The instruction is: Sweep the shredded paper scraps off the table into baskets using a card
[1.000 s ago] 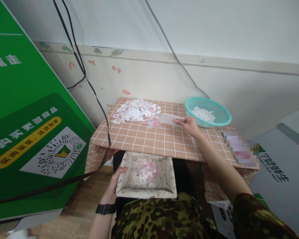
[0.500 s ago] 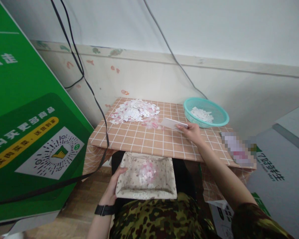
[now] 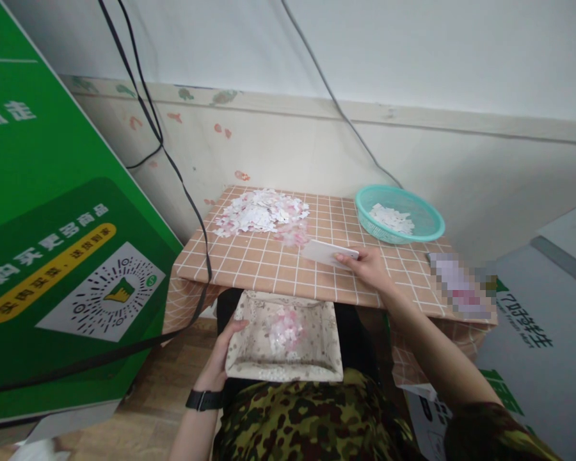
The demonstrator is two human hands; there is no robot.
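Note:
My left hand (image 3: 229,349) grips the left edge of a cloth-lined basket (image 3: 252,368), held at the table's front edge above my lap. Pink and clear scraps (image 3: 287,331) lie in its middle. Over the table, my right hand (image 3: 367,266) pinches a flat white card-like piece (image 3: 324,252) by its right end. The card's far end is close to a few pinkish scraps (image 3: 292,235). Behind them rises a pile of white paper pieces (image 3: 259,211), mixed with some pink.
A turquoise colander (image 3: 429,221) with white pieces (image 3: 391,219) stands at the table's back right. The checked tablecloth (image 3: 249,262) hangs over the front edge. A black cable (image 3: 206,256) dangles past the left corner, beside a green panel (image 3: 52,192). A blurred-out item (image 3: 461,285) lies far right.
My right hand has brought the card slightly toward me and to the left, away from the pile. The basket stays in my left hand. The view has shifted a little.

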